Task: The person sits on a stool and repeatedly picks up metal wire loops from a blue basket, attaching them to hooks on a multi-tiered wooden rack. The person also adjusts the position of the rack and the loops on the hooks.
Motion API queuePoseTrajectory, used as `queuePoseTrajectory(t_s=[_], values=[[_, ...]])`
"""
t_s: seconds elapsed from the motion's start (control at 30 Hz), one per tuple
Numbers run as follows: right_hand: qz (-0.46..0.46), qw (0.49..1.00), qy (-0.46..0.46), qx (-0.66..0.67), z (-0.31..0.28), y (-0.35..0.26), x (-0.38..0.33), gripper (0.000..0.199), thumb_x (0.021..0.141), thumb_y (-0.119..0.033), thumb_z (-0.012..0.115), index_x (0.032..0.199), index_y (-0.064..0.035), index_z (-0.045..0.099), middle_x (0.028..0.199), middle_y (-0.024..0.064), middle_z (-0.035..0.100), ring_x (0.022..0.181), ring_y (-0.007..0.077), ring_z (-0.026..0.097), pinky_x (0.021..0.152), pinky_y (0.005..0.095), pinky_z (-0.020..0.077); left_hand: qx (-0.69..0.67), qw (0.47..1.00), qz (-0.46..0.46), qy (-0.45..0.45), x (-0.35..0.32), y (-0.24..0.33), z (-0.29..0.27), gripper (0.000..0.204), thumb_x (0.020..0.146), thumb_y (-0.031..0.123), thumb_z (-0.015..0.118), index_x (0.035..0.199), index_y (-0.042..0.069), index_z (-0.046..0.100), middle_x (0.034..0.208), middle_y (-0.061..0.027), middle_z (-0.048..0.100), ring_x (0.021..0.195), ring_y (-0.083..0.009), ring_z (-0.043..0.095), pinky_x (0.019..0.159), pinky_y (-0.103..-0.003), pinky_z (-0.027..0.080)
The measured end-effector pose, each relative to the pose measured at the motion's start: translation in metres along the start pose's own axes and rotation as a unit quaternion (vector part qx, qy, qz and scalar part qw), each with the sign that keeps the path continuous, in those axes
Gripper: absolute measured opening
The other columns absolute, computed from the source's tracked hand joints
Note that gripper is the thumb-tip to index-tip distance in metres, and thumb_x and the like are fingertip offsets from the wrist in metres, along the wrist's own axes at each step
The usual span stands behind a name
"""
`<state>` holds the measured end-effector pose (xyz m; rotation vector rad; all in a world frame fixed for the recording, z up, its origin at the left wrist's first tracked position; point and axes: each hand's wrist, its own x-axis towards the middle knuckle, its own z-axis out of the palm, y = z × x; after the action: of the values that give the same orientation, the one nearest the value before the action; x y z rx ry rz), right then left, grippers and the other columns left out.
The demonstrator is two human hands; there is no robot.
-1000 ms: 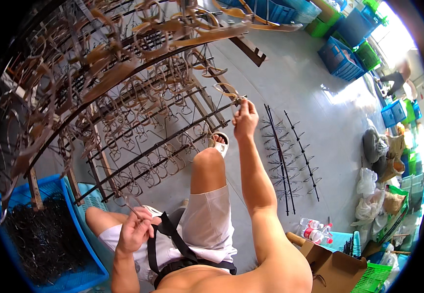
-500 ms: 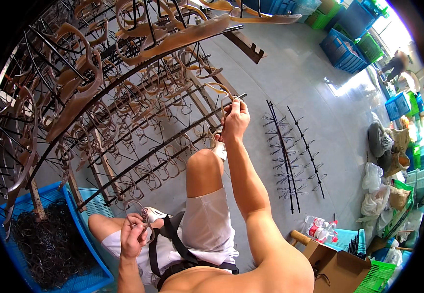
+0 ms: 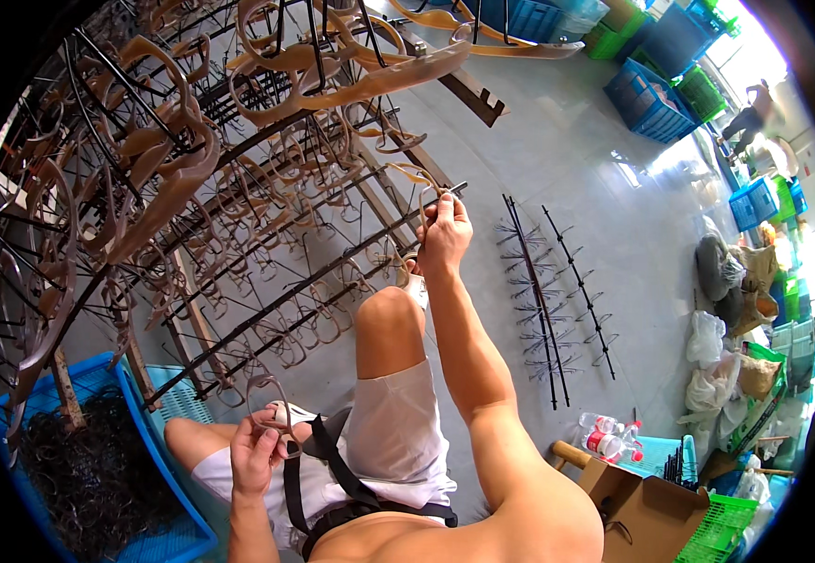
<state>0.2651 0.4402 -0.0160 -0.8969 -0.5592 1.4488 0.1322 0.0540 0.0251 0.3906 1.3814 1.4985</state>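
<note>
Okay, so both hands are busy here. The left hand (image 3: 255, 458) is down by the lap, fingers pinched on a pale eyeglass frame (image 3: 284, 405) held by the rim, well clear of the rack (image 3: 468, 91). The right hand (image 3: 445, 230) is reached out to the end of the front rod (image 3: 370, 242), thumb and fingers closed on a second frame (image 3: 415, 173) right beside the tip. Can't tell from this angle whether that one sits on a wire or is free of it, or whether the fingers are touching the rod too.

My two cents: keep the pinch light and on the thick part of the rim, because thin plastic like this probably flexes or marks if you squeeze it. Work the second frame along the line of its wire, no twisting, or you'd likely bend the wire or clip the neighbours, which hang pretty tight along that rod. Watch the forearm too, since the reach is long and the arm is nearly straight, so shuffling closer would give better control. And hold the left-hand one where it is, away from the crate (image 3: 159, 450) of tangled dark pieces (image 3: 89, 469), so nothing snags or scratches it.
</note>
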Motion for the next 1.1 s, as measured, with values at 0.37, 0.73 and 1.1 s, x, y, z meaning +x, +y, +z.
queuePoseTrajectory(t_s=[0.37, 0.73, 1.1], values=[[-0.039, 0.993, -0.059, -0.09, 0.0, 0.008, -0.004, 0.019, 0.095, -0.02, 0.049, 0.088, -0.0045, 0.058, 0.058, -0.0055, 0.041, 0.045, 0.0023, 0.032, 0.037, 0.0195, 0.0255, 0.008, 1.0, 0.007, -0.005, 0.006, -0.007, -0.002, 0.026, 0.09, 0.012, 0.054, 0.115, 0.003, 0.052, 0.092, -0.0074, 0.063, 0.059, -0.0051, 0.048, 0.052, -0.017, 0.04], [-0.076, 0.957, -0.151, -0.234, -0.007, 0.002, -0.009, 0.017, 0.094, -0.017, 0.051, 0.1, -0.0048, 0.061, 0.059, -0.0081, 0.039, 0.048, 0.0004, 0.031, 0.04, 0.0179, 0.0242, -0.009, 1.0, 0.023, 0.02, 0.013, -0.011, -0.003, 0.027, 0.09, 0.015, 0.054, 0.114, 0.004, 0.051, 0.084, -0.0076, 0.064, 0.056, -0.0037, 0.044, 0.053, -0.016, 0.037], [-0.12, 0.956, -0.112, -0.245, -0.01, 0.001, 0.001, 0.021, 0.095, -0.021, 0.049, 0.096, -0.0022, 0.057, 0.062, -0.0057, 0.044, 0.053, 0.0015, 0.036, 0.046, 0.0189, 0.03, 0.01, 0.999, 0.033, 0.008, 0.013, 0.004, 0.01, 0.027, 0.089, 0.015, 0.056, 0.112, 0.002, 0.055, 0.079, -0.0049, 0.063, 0.054, -0.0032, 0.042, 0.052, -0.017, 0.035]])
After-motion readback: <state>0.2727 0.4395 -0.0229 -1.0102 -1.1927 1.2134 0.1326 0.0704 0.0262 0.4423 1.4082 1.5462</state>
